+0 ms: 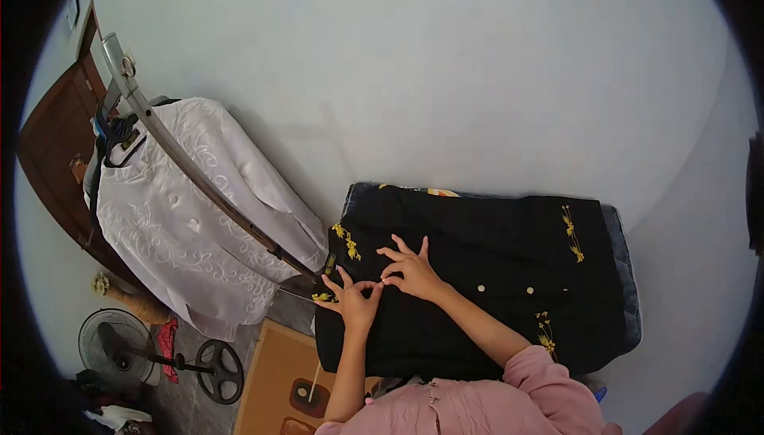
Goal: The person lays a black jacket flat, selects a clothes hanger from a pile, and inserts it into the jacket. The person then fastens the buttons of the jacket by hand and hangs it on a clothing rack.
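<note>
A black garment [454, 236] with yellow floral embroidery and pale round buttons lies flat in front of me. Near its collar end, my left hand [357, 298] pinches at the fabric edge with thumb and index finger, the other fingers spread. Close beside it, my right hand [411, 269] pinches a small pale button [382, 282], its other fingers raised. The two pinches almost touch. Further right along the garment sit more buttons, one of them [481, 288] near my right forearm.
A white embroidered garment [183, 204] hangs at the left from a metal rack [191, 168]. A fan [119, 347] stands on the floor at the lower left, beside a cardboard box [274, 355]. Behind the garment is a pale wall [477, 77].
</note>
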A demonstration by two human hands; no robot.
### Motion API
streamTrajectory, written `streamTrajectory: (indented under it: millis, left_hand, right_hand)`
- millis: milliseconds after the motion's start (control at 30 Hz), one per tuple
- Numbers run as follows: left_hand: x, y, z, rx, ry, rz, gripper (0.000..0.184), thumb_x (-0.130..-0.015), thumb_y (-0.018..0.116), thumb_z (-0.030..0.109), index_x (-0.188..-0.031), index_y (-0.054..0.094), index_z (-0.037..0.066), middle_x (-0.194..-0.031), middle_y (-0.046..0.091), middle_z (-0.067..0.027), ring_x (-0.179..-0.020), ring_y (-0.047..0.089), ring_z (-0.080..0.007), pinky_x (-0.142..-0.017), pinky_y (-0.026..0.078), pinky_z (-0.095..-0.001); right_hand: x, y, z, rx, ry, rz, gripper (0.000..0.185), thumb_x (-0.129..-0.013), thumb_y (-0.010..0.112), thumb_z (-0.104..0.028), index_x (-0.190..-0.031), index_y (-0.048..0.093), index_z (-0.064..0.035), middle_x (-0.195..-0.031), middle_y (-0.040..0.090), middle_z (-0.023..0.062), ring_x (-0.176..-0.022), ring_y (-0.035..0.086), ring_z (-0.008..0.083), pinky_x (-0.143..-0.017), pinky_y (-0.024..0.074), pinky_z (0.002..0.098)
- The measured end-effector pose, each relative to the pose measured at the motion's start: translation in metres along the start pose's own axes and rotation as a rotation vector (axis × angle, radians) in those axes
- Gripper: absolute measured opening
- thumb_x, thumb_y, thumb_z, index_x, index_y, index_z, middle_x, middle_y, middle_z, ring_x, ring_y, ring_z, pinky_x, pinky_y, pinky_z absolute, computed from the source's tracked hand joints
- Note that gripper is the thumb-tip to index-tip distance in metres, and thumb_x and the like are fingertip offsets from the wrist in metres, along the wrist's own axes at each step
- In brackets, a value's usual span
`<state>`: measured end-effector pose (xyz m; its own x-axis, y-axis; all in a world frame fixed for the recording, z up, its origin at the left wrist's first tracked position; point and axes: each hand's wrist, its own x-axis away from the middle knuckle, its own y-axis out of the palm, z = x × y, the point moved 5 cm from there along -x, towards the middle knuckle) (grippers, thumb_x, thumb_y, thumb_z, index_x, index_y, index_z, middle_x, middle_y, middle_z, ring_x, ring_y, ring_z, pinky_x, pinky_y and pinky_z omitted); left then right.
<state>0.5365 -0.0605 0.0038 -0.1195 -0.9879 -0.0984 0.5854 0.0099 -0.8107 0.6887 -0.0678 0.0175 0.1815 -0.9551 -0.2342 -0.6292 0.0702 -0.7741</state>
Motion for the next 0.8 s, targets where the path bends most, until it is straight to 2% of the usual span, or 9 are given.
streamTrajectory:
  millis: [200,400,467,600,667,800]
  left_hand:
    - [0.001,0.009,-0.008,0.069,0.086,0.114,0.015,-0.077,0.071,0.032,-0.078,0.073,0.018,-0.149,0.031,-0.0146,-0.140,-0.001,-0.0446,-0.092,-0.017,-0.0738]
    - [-0.001,0.009,-0.007,0.166,0.175,0.088,0.014,-0.076,0.071,0.028,-0.072,0.068,0.015,-0.149,0.032,-0.0091,-0.140,0.000,-0.0451,-0.092,-0.016,-0.0736]
    - [-0.004,0.015,-0.014,0.176,0.200,0.100,0.014,-0.077,0.071,0.028,-0.073,0.068,0.015,-0.149,0.032,-0.0092,-0.141,0.000,-0.0448,-0.092,-0.016,-0.0732]
    - [-0.004,0.016,-0.013,0.247,0.197,0.122,0.017,-0.080,0.069,0.031,-0.076,0.069,0.015,-0.150,0.030,-0.0093,-0.141,-0.002,-0.0439,-0.094,-0.016,-0.0716]
    - [-0.003,0.017,-0.014,0.272,0.184,0.138,0.018,-0.081,0.069,0.032,-0.077,0.069,0.015,-0.150,0.030,-0.0095,-0.141,-0.002,-0.0437,-0.095,-0.016,-0.0707]
    - [-0.001,0.009,-0.008,0.282,0.163,0.158,0.019,-0.083,0.068,0.033,-0.076,0.069,0.015,-0.150,0.029,-0.0113,-0.141,0.000,-0.0442,-0.097,-0.016,-0.0695]
  right_hand:
    - [0.006,-0.001,0.001,-0.025,-0.004,0.114,0.005,-0.075,0.073,-0.021,-0.074,0.073,-0.0162,-0.133,0.051,-0.0003,-0.139,0.023,0.0301,-0.098,-0.0026,0.0765]
    - [0.008,0.002,-0.003,-0.060,0.076,0.213,0.007,-0.073,0.073,-0.021,-0.073,0.071,-0.0149,-0.134,0.050,0.0026,-0.139,0.024,0.0325,-0.099,-0.0018,0.0754]
    - [0.009,0.002,-0.009,-0.005,0.058,0.268,0.005,-0.076,0.071,-0.019,-0.074,0.071,-0.0137,-0.133,0.051,0.0035,-0.139,0.024,0.0323,-0.101,-0.0011,0.0735]
    - [0.010,0.009,-0.001,0.027,-0.034,0.269,0.006,-0.078,0.070,-0.018,-0.080,0.072,-0.0131,-0.136,0.049,0.0033,-0.139,0.022,0.0323,-0.103,-0.0010,0.0711]
    - [0.008,0.016,0.010,-0.220,-0.047,0.177,0.009,-0.080,0.070,-0.021,-0.086,0.073,-0.0147,-0.141,0.044,0.0031,-0.141,0.018,0.0319,-0.104,-0.0017,0.0699]
    - [0.009,0.011,0.007,-0.196,-0.055,0.083,0.016,-0.080,0.070,-0.024,-0.094,0.073,-0.0174,-0.145,0.040,0.0030,-0.142,0.014,0.0317,-0.104,-0.0025,0.0698]
